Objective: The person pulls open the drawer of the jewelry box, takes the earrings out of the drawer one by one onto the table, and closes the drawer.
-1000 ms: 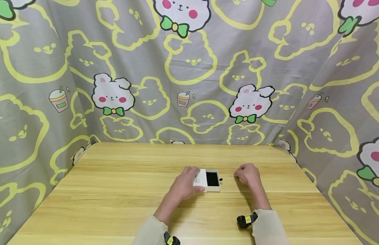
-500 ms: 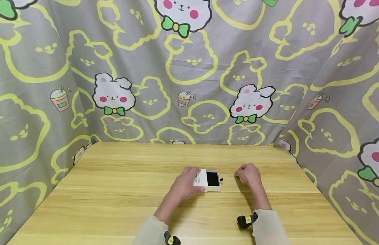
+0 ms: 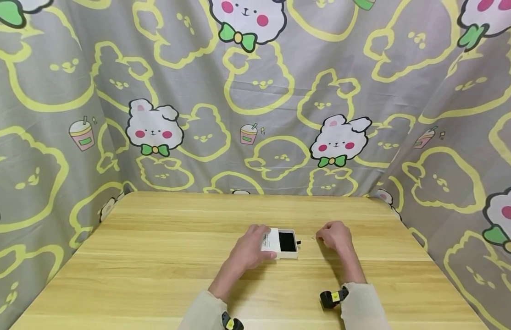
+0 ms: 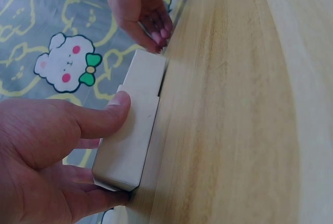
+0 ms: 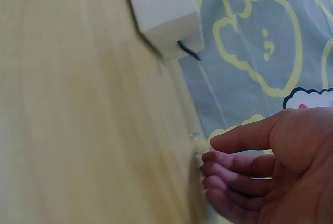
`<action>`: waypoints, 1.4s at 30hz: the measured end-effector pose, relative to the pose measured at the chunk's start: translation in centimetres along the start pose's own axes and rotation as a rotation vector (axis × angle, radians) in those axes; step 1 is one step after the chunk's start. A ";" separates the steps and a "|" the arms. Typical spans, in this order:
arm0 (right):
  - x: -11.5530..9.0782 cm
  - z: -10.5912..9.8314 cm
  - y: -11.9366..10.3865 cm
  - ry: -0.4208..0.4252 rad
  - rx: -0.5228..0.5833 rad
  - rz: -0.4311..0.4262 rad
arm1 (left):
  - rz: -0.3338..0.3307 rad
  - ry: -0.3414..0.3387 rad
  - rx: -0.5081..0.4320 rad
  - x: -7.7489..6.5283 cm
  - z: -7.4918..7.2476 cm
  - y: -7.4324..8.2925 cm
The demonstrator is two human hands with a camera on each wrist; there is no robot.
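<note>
A white slide-out drawer box (image 3: 270, 241) lies on the table, its drawer (image 3: 297, 250) partly pulled out to the right. Black padding (image 3: 286, 241) lines the drawer, and a black pull tab (image 3: 298, 242) sticks out of its end. My left hand (image 3: 248, 247) grips the sleeve, thumb on the near side, fingers on the far side. To the right of the box, my right hand (image 3: 335, 234) is low at the table, thumb and index fingertips pinching at a tiny shiny piece (image 5: 200, 153). Another glint (image 5: 194, 136) shows just beyond the fingertips. Its exact kind is too small to tell.
The wooden table (image 3: 156, 275) is bounded at the back and sides by a grey curtain (image 3: 214, 91) with rabbit prints. A black-and-yellow wrist camera (image 3: 333, 298) sits at the right cuff, another (image 3: 232, 322) at the left.
</note>
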State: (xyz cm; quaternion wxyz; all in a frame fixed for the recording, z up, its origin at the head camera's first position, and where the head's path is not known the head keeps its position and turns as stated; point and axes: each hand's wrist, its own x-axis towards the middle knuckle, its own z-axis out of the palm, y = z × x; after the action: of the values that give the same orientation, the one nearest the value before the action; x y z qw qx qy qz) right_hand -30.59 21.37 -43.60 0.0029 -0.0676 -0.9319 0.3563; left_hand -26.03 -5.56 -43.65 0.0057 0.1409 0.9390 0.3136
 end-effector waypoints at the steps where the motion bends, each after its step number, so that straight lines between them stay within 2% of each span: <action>1: -0.1 -0.1 0.0 -0.005 -0.003 0.001 | 0.000 0.000 0.000 0.0 0.0 0.0; 10: -0.4 -0.8 -0.8 -0.033 0.002 -0.027 | 0.003 0.007 -0.006 0.0 0.1 -0.1; 19: -0.5 -1.2 -2.1 -0.083 0.124 -0.052 | 0.002 0.002 -0.010 0.0 0.1 -0.1; 27: -0.7 -0.4 -2.8 -0.111 0.198 -0.064 | 0.011 0.011 -0.008 0.0 0.1 -0.1; 37: -1.2 0.6 -3.9 -0.158 0.229 -0.059 | 0.013 0.012 0.000 0.1 0.2 -0.1; 42: -1.2 1.2 -4.1 -0.203 0.267 -0.039 | 0.016 0.010 -0.002 0.0 0.2 -0.2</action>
State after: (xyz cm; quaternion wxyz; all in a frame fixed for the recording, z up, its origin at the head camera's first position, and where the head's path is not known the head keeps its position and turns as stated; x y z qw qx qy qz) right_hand -29.95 17.39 -41.67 -0.0757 -0.0121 -0.8730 0.4817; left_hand -26.10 -5.57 -43.87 -0.0012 0.1469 0.9375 0.3154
